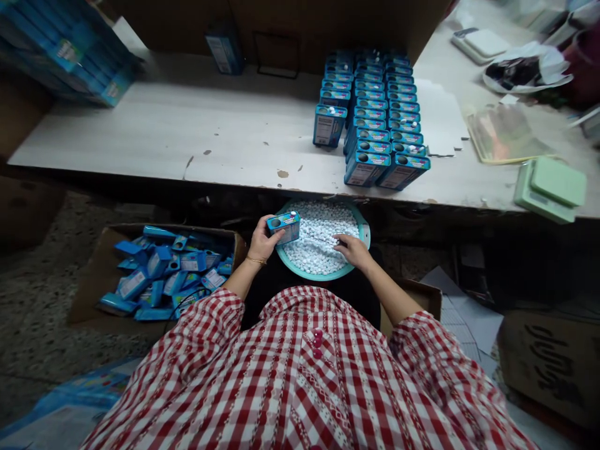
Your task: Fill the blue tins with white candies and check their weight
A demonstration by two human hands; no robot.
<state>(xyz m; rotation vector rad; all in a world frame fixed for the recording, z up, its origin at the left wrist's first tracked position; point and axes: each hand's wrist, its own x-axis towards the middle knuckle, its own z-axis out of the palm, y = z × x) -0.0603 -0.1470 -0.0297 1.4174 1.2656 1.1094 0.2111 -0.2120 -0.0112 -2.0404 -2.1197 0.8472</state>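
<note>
rows of filled blue boxes (375, 112) stand at the front edge of the tabletop (187, 131), right of its middle, with a green scale (550, 187) near the right end, and a cardboard carton (94, 275) of loose blue boxes sits on the floor to the left. below the tabletop's front edge a teal basin (363, 228) of white pellets (319, 231) lies in the person's lap. the left hand (262, 240) is clamped around a small blue box (284, 226) over the basin's left rim, while the right hand (354, 250) rests palm-down on the pellets at the right side, fingers curled, and whether they grip anything cannot be told.
</note>
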